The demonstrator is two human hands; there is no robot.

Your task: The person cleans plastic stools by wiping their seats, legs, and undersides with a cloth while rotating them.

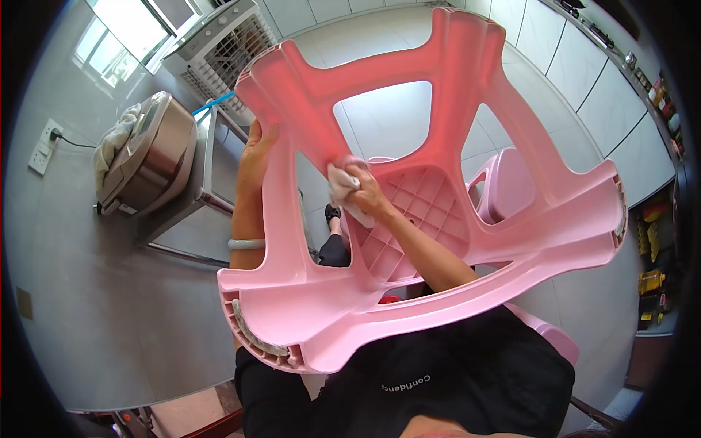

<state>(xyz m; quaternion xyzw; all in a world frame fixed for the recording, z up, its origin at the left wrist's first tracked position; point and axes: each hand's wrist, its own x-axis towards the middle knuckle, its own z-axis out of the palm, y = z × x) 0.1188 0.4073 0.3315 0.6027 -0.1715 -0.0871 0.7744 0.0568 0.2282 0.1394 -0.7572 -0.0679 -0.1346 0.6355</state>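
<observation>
A pink plastic stool (394, 66) is tipped over in front of me, its legs pointing outward and the ribbed underside of its seat showing. My left hand (257, 146) grips the outer side of one leg, with the thumb in sight and most fingers hidden behind the plastic. Inside the frame, my right hand (367, 193) is closed around a pale cloth (342, 184), pressed against the inner side of a leg near the seat. The cloth is slightly blurred. Greyish strips line the ends of the two nearer legs.
A rice cooker (150, 157) with a cloth on it stands on a metal table (212, 157) at left. Behind is an air cooler (219, 55). Another pink stool (511, 186) sits on the floor beyond. Cabinets (606, 102) and shelved bottles (651, 281) line the right.
</observation>
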